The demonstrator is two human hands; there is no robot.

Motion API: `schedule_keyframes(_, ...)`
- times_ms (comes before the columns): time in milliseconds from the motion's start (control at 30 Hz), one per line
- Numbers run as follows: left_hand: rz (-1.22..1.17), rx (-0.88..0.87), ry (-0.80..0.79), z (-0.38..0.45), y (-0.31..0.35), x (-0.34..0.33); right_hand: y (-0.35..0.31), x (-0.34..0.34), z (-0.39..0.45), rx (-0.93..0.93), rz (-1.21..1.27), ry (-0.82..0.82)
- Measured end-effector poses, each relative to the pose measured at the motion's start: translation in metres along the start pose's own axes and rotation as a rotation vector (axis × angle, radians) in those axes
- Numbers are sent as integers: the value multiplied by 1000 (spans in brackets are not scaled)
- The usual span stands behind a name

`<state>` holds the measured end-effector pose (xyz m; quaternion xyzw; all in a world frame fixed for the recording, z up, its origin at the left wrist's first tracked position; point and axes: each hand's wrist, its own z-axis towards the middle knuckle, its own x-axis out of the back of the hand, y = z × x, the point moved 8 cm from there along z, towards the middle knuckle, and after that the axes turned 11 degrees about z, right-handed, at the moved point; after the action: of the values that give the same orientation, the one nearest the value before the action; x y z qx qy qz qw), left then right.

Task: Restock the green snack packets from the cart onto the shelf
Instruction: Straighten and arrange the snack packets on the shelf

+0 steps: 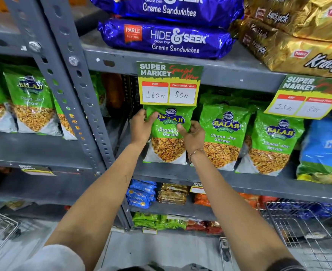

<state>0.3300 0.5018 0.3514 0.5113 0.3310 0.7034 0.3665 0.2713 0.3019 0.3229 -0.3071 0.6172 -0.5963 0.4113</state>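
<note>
Green packet [169, 132] upright on shelf [180, 173], both hands' grip, left [141, 126], right [192, 135]

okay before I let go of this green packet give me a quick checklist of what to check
1. Both hands on packet: left hand and right hand grip the green packet: ok.
2. Packet upright, label facing out: ok.
3. Bottom edge resting on the shelf: looks so, ok.
4. In line with the neighbouring packet: ok.
5. Price tag left unbent: overlaps the packet top, cannot tell.
6. Room behind the packet: hidden, cannot tell.
</note>
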Motion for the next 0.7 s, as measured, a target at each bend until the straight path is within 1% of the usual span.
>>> schedule_keyframes(67, -31, -28, 2, 2, 6, 0, -5, 1, 1, 42, 32, 16)
schedule_keyframes(167, -118, -23, -53, -4, 2, -4, 1, 4, -4, -5, 83, -23)
schedule_keyframes(200, -155, -2, -71, -9, -3, -5, 6, 5, -10, -27, 55, -57)
schedule_keyframes(267, -199, 78, -163, -23, -26, -14, 20, 6, -29, -72, -115, -155)
schedule_keyframes(333, -140, 146, -326, -49, -49, -25, 42, 8, -49, -138, -289, -267)
schedule_keyframes(400, 72, 141, -460, -71, -71, -37, 61, 11, -60, -169, -399, -305)
schedule_keyframes(433, 154, 131, -472, -78, -78, -39, 65, 13, -61, -147, -428, -294)
schedule_keyframes(467, 186, 116, -435, -81, -80, -39, 65, 14, -60, -133, -438, -274)
schedule_keyframes(533, 179, 113, -355, -80, -75, -37, 63, 16, -56, -124, -466, -239)
schedule_keyframes(700, 189, 132, -337, -75, -71, -36, 59, 13, -54, -137, -486, -230)
